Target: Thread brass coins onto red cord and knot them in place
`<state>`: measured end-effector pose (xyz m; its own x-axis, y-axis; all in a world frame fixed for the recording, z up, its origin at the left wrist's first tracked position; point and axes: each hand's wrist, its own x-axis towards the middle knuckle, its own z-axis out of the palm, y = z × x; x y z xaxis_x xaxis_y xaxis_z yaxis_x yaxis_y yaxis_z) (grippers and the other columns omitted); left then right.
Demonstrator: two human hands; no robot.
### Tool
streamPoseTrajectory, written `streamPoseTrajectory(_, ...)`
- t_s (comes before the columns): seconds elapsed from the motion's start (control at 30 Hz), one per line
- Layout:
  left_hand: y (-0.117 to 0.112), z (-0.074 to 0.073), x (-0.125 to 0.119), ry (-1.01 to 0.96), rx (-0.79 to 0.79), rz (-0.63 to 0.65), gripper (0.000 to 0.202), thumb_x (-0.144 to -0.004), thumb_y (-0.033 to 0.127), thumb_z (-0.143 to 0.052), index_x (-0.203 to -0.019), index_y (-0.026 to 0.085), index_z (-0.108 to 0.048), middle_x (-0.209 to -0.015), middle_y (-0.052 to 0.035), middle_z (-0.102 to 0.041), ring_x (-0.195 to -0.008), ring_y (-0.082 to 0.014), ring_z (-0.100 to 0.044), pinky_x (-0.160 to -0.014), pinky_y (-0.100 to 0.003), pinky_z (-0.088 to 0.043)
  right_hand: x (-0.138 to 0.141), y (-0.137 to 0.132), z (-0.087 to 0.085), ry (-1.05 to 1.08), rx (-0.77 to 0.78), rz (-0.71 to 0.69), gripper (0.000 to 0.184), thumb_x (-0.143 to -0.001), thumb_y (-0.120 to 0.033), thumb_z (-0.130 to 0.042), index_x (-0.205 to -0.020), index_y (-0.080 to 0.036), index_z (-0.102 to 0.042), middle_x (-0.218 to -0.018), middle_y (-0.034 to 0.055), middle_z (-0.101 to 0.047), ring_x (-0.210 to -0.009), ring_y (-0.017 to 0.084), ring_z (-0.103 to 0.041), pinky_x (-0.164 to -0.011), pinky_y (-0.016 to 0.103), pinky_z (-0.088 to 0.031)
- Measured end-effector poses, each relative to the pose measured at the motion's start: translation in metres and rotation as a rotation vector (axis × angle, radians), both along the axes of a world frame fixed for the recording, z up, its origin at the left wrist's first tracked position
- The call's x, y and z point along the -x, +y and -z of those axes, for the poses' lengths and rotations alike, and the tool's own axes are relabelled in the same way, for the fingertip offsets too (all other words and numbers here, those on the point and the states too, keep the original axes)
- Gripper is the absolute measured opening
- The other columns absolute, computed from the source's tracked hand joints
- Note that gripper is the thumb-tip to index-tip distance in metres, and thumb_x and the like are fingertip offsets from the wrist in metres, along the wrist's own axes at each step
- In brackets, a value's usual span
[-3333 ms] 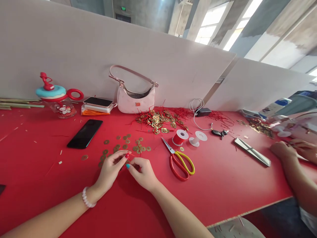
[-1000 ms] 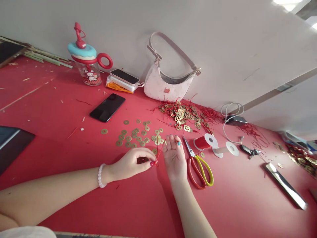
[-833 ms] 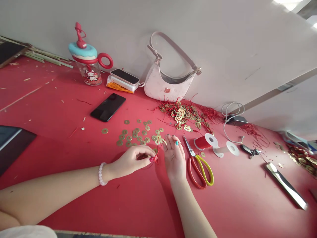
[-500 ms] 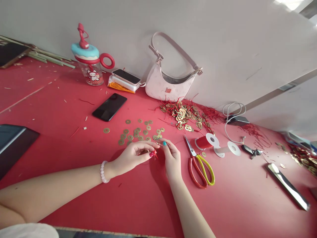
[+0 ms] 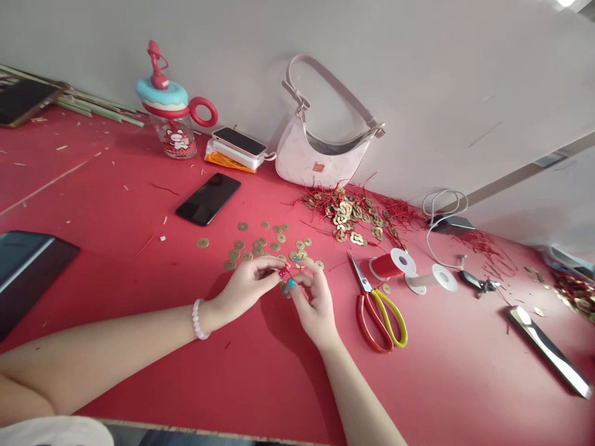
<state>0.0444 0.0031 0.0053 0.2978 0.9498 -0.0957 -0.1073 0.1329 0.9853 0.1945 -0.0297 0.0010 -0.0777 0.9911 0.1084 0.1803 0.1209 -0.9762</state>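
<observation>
Fingers (image 5: pixel 272 262) and thumb of a person's left hand (image 5: pixel 248 282) close together on a short length of thin red cord (image 5: pixel 289 271). Opposite, the right hand (image 5: pixel 317 303) curls inward, its teal-nailed thumb close beside the cord; whether that thumb and forefinger are clamped on it cannot be told. A round, brass-coloured coin (image 5: pixel 283 287) shows between the hands, though whether it is held or lies below them is unclear.

The step in hand looks like fine knotting or threading of the cord. The next move would seem to call for a steady left pinch and a light right-hand pull on the cord's loose end.

Both forearms reach in from the near side over a smooth red tabletop (image 5: pixel 260 384), the left slanting in low from the left, the right rising from the near edge. Both wrists are raised slightly, and a pale beaded bracelet (image 5: pixel 198 319) circles the left one.

Just beyond the hands lie loose, holed brass-coloured coins (image 5: pixel 281 238); farther off to the right is a heap of coins tied with red cord (image 5: pixel 343 212). Metal scissors with red and yellow handles (image 5: pixel 367 287) lie to the right, near a white spool wound with red cord (image 5: pixel 387 266).
</observation>
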Motion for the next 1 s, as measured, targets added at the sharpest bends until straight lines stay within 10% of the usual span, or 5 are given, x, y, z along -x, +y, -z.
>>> streamPoseTrajectory(0.67,0.0015,0.0026,0.0019,-0.001,0.099,-0.077,0.021,-0.075,0.027,-0.061,-0.092,0.015,-0.065,-0.096,-0.0069,-0.066,-0.085,-0.0162,-0.06,-0.071,-0.027,-0.05,-0.0046,-0.0045,-0.0031,-0.057,-0.076,0.222,0.015,-0.067,-0.009,-0.041,-0.075,-0.021,-0.045,-0.048,-0.0088,-0.029,-0.043,0.007,-0.022,-0.044,0.021,-0.02)
streamPoseTrajectory(0.87,0.0005,0.0046,0.0026,-0.016,-0.028,-0.041,0.021,-0.078,0.027,-0.058,-0.095,0.015,-0.064,-0.098,-0.0065,-0.065,-0.09,-0.0168,-0.06,-0.078,-0.029,-0.051,-0.0024,-0.0027,-0.004,-0.05,0.05,-0.098,0.018,-0.08,-0.016,-0.04,-0.094,-0.021,-0.049,-0.055,-0.006,-0.045,-0.048,0.009,-0.041,-0.051,0.022,-0.035)
streamPoseTrajectory(1.0,-0.0012,0.0022,0.0028,0.013,-0.087,0.009,0.017,-0.08,0.026,-0.056,-0.091,0.014,-0.063,-0.102,-0.0074,-0.063,-0.096,-0.0177,-0.058,-0.084,-0.031,-0.049,0.0013,0.001,-0.0023,-0.021,-0.014,0.031,0.01,-0.087,-0.026,-0.041,-0.091,-0.022,-0.048,-0.069,-0.0015,-0.055,-0.063,0.012,-0.053,-0.063,0.026,-0.043)
